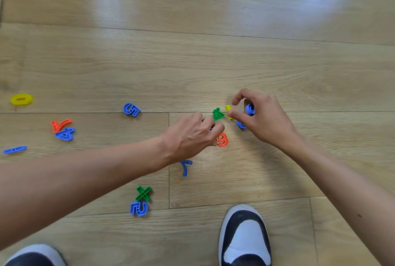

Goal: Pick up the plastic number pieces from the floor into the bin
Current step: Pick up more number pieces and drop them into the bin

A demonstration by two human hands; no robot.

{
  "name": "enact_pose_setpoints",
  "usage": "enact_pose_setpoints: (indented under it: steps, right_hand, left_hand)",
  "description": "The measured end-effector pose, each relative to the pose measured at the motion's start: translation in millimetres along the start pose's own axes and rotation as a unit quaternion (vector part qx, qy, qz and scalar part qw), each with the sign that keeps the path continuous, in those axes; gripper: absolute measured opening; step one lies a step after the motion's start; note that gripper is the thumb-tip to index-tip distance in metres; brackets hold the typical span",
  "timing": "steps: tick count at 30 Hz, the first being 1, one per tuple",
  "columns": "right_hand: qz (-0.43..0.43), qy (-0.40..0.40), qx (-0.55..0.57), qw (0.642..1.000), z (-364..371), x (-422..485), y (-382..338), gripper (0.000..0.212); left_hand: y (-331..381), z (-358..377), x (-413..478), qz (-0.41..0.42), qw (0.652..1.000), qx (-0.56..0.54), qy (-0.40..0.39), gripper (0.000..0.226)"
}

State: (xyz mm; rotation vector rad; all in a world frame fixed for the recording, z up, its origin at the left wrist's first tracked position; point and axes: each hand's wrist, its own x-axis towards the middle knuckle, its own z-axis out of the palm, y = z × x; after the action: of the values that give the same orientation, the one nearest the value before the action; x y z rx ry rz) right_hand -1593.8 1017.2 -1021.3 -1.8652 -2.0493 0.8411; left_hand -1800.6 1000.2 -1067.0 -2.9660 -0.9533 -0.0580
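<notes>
1. The yellow piece (228, 109) lies on the wooden floor (192, 62), in the gap between the right hand's (265, 118) thumb and forefinger. The thumb tip touches it. I cannot tell whether the forefinger does.
2. The right hand is grasping. Its other fingers are curled round a blue piece (250, 109) tucked against the palm. A second blue piece (241, 125) shows just under the thumb, and I cannot tell whether it is held or lying on the floor.
3. The green 4 (218, 113) lies flat just left of the yellow piece, between the two hands and just beyond the left hand's fingertips.
4. The left hand (190, 135) is knuckles up with its fingers curled downward. I cannot tell whether it holds anything.
5. The orange 9 (222, 140) lies beside the left hand's fingers, partly hidden by them.
6. Further out I note:
   - a blue 7 (186, 167) below the left wrist;
   - a green X (143, 193) touching a blue 2 (139, 208), nearer to me;
   - a blue 5 (131, 109), well left of the hands;
   - an orange piece (61, 125) overlapping a blue 4 (65, 134);
   - a blue bar (15, 149) and a yellow 0 (21, 99) at the far left.
7. Two shoes stand at the bottom edge, the right shoe (244, 235) and the left shoe (34, 255).
</notes>
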Motion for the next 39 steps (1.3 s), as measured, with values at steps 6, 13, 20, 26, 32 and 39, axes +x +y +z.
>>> enact_pose_setpoints:
  steps: [6, 13, 20, 26, 32, 39]
  right_hand:
    - [-0.039, -0.071, -0.203, 0.976, 2, 8, 1, 0.048]
    - [-0.075, -0.05, -0.22, 0.971, 11, 9, 0, 0.028]
    - [-0.028, -0.032, -0.057, 0.997, 1, 20, -20, 0.006]
    - [0.009, -0.155, 0.201, 0.967, -5, 67, -112, 0.019]
    - [-0.024, -0.275, 0.322, 0.905, 44, 142, -267, 0.025]
    - [-0.015, -0.272, 0.415, 0.868, 115, 228, -450, 0.017]
  left_hand:
    - [5, 2, -5, 0.011, 1.0, -0.017, -0.012, 0.031]
    - [8, -6, -6, 0.019, 0.999, -0.026, -0.039, 0.006]
    - [-25, -25, -9, -0.113, 0.972, -0.201, -0.041, 0.011]
    - [-93, -64, -40, -0.379, 0.808, -0.444, 0.073, 0.017]
    - [-200, -102, -133, -0.536, 0.565, -0.593, 0.205, 0.028]
    - [-352, -144, -240, -0.638, 0.463, -0.528, 0.315, 0.022]
